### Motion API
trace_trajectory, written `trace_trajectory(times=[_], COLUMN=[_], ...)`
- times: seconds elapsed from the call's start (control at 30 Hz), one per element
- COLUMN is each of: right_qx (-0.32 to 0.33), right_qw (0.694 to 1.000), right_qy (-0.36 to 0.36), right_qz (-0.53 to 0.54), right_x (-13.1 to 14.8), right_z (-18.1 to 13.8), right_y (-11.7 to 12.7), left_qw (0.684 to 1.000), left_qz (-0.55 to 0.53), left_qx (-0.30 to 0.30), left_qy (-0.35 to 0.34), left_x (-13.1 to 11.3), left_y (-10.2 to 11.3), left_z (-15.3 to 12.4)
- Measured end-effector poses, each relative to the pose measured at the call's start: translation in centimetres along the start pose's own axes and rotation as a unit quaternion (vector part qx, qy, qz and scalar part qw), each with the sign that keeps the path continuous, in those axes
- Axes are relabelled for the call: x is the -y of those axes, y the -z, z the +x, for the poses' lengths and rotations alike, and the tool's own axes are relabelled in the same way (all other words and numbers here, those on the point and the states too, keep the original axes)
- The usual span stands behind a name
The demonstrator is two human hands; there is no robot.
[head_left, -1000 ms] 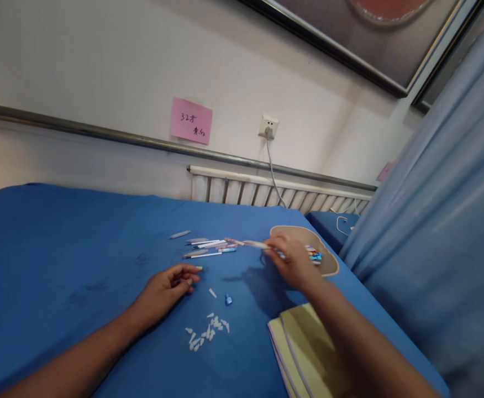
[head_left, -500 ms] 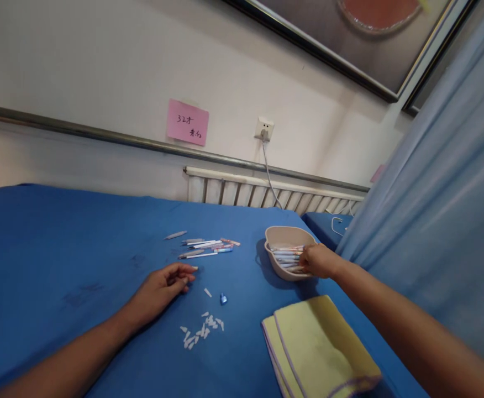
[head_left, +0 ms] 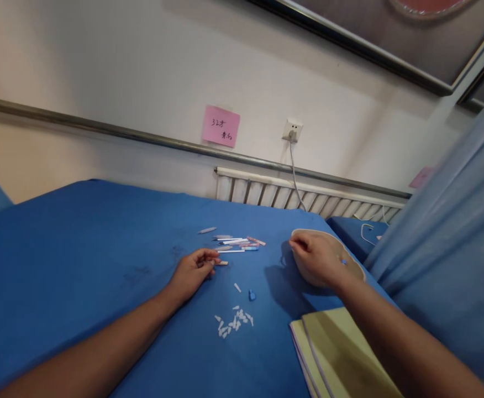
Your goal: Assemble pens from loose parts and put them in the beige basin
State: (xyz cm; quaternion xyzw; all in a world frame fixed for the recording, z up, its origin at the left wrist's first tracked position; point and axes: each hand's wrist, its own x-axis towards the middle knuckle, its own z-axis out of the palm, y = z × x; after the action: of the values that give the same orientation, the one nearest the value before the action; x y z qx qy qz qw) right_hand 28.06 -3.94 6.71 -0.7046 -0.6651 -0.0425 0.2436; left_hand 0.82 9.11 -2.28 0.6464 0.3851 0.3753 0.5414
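My left hand [head_left: 194,271] rests on the blue-covered table with its fingers curled round a slim piece [head_left: 224,263], whose pale end sticks out. Just beyond it lie several loose pen parts [head_left: 233,241], grey, white, blue and orange. My right hand [head_left: 314,257] is closed, held over the near side of a beige basket [head_left: 352,264]; whatever its fingers pinch is hidden. A small blue spot [head_left: 343,262] shows in the basket behind my wrist. Several small white cone-shaped tips [head_left: 236,323] lie on the cover, near a small blue piece [head_left: 252,295].
A folded yellow cloth [head_left: 345,354] lies under my right forearm. A blue curtain [head_left: 445,276] hangs at the right. Behind the table are a radiator [head_left: 267,193], a metal rail [head_left: 163,140] and a plugged-in cable [head_left: 295,177].
My right hand has come up out of the basket and to its near left side, now closed. My left hand stays by the pen parts. The whole view has swung left.
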Motion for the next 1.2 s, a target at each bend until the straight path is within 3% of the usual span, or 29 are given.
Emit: trace_trajectory(times=[0.1,0.2,0.27,0.37,0.53,0.9,1.2], right_qx=[-0.066,-0.054,-0.036,-0.006,0.060,0.109,0.158], right_qw=[0.984,0.959,0.956,0.975,0.983,0.989,0.983], right_qy=[-0.019,-0.075,-0.080,0.000,0.092,0.078,0.089], right_qz=[0.164,0.268,0.278,0.220,0.147,0.065,0.025], right_x=[3.8,5.1,4.8,3.9,3.9,5.5,5.3], right_z=[1.8,3.1,3.3,3.0,2.6,2.1,1.7], right_y=[-4.0,-9.5,-12.6,-15.0,-15.3,-14.2,-12.5], left_qw=[0.999,0.997,0.995,0.992,0.991,0.994,0.995], left_qz=[-0.013,-0.018,-0.021,-0.038,-0.046,-0.029,-0.030], left_qx=[-0.041,-0.078,-0.099,-0.119,-0.125,-0.101,-0.095], left_qy=[-0.016,-0.020,-0.012,-0.008,-0.009,-0.019,-0.016], left_x=[0.0,0.1,0.3,0.5,0.7,1.1,0.8], left_y=[0.7,1.5,1.9,2.0,1.8,1.7,1.7], left_z=[0.3,0.7,1.1,1.5,1.7,1.4,1.2])
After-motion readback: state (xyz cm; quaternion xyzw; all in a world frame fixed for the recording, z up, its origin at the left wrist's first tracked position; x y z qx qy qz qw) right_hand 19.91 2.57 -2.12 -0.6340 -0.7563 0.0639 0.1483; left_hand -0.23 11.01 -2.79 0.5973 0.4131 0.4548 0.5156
